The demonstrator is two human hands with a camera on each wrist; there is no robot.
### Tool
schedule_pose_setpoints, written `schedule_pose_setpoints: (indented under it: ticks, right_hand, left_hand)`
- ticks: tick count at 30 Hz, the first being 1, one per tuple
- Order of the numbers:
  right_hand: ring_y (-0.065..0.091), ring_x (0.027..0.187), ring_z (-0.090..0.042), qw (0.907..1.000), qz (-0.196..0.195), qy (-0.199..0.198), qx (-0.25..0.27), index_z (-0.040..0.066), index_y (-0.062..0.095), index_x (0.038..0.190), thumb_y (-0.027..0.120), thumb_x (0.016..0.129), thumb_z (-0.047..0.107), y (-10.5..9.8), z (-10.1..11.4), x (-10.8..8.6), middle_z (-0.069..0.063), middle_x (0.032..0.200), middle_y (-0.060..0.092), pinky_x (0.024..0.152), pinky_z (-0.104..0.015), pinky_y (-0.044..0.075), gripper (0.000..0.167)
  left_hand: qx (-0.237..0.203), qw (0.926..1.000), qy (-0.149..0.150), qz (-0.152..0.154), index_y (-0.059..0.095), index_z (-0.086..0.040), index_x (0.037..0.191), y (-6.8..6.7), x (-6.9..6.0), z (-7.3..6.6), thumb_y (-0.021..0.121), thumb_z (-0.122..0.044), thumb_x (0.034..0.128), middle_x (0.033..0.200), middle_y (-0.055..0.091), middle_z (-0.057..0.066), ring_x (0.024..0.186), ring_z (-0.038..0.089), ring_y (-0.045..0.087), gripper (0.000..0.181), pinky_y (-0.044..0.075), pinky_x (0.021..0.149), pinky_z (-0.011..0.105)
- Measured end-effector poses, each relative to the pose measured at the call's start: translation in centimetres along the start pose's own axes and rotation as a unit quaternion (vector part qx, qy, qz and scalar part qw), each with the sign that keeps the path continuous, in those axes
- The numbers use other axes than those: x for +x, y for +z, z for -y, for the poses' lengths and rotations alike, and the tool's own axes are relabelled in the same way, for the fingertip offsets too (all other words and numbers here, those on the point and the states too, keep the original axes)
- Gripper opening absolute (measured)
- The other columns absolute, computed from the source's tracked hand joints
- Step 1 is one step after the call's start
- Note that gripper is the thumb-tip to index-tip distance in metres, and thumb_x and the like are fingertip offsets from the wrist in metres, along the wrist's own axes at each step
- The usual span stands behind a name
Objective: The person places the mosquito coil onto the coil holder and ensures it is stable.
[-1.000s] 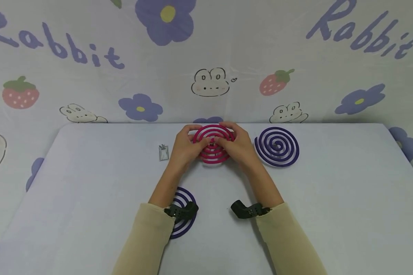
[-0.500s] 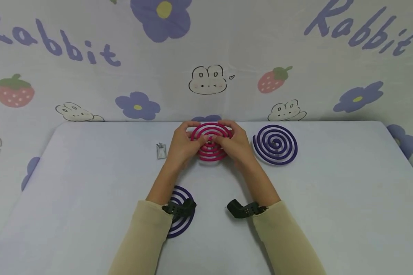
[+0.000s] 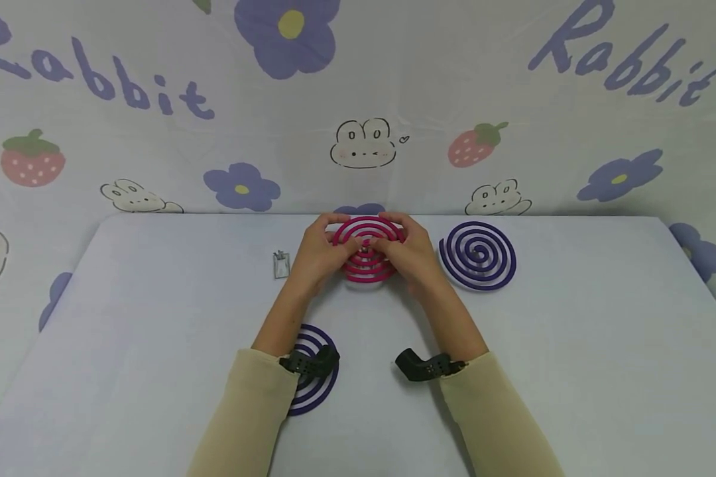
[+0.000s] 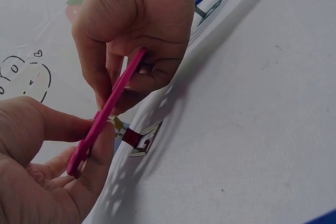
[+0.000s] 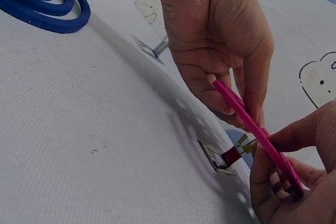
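A pink spiral coil (image 3: 366, 273) is held between both hands near the table's back edge. My left hand (image 3: 320, 255) pinches its left side, thumb near the centre; my right hand (image 3: 414, 255) does the same on the right. In the left wrist view the coil (image 4: 107, 109) is tilted, seen edge-on, between the left hand (image 4: 50, 166) and right hand (image 4: 139, 24). Just beside it stands a small metal holder (image 4: 144, 141) with a red part. The right wrist view shows this holder (image 5: 216, 157) too; fingers partly hide the holder's top, so contact with the coil is unclear.
To the right, a purple spiral coil (image 3: 479, 286) rests raised on a stand. Another purple coil (image 3: 317, 401) lies partly under the left wrist. Left of the hands is a small metal stand (image 3: 282, 265). A patterned cloth (image 3: 429, 79) hangs behind the table.
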State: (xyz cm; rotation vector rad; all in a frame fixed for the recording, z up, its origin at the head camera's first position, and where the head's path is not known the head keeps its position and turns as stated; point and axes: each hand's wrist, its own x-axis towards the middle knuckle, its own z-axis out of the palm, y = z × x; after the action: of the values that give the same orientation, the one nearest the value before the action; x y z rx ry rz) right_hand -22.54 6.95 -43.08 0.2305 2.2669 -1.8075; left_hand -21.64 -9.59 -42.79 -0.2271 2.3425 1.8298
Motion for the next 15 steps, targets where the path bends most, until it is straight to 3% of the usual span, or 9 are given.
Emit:
schedule_pose_setpoints:
  ticks: [15]
  right_hand:
    - [0.058, 0.135, -0.032, 1.0000, 0.005, 0.001, -0.001, 0.021, 0.054, 0.151, 0.072, 0.098, 0.016, -0.05, -0.13, 0.14, -0.014, 0.149, 0.058, 0.113, -0.049, 0.054, 0.056]
  left_hand:
    - [0.002, 1.0000, -0.001, -0.001, 0.053, -0.011, 0.148, 0.07, 0.02, 0.01, 0.075, -0.015, 0.0984, 0.143, 0.065, 0.022, 0.130, 0.036, 0.068, 0.055, 0.060, 0.102, 0.046]
